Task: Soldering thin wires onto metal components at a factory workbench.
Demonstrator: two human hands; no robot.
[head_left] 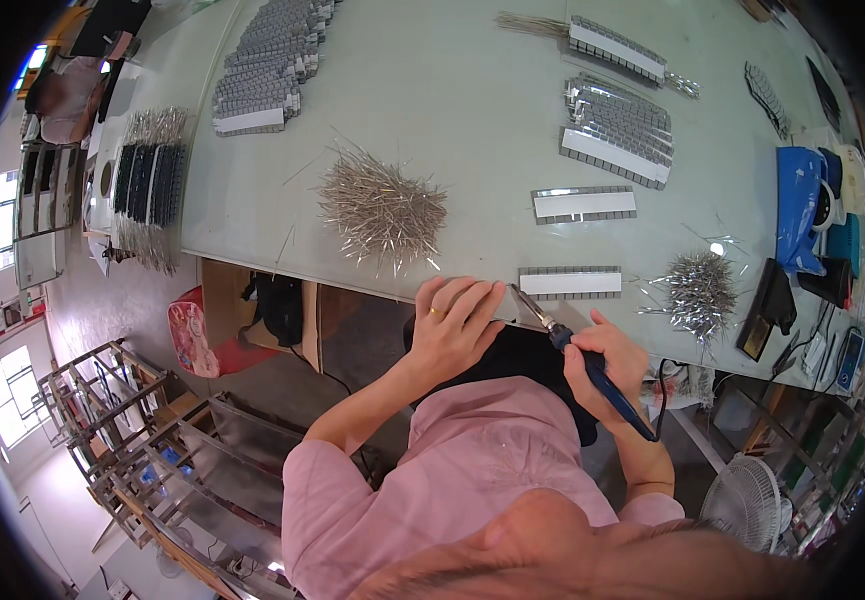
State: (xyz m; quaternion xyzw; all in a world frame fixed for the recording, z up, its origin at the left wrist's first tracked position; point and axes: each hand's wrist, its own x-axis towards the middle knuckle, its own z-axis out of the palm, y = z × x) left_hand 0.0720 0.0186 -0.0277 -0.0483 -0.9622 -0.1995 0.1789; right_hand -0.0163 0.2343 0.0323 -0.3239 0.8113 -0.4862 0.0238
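My right hand (608, 358) is closed around the dark blue handle of a soldering iron (561, 336), which slants up and left. Its metal tip points at the table edge, close to my left fingertips. My left hand (456, 320), with a ring on one finger, rests at that edge with bent fingers and the thumb tucked in. Whatever lies beneath those fingers is hidden. Just right of the tip lies a narrow white-faced strip with grey segmented edges (570, 283). A second such strip (584, 205) lies farther back.
Thin metal wires form one pile (383, 210) left of centre and another (701, 295) at right. Stacked grey segmented strips (268, 70) lie back left, with more strips (618, 130) back right. A blue object (799, 205) sits at the right edge; a fan (745, 503) stands below.
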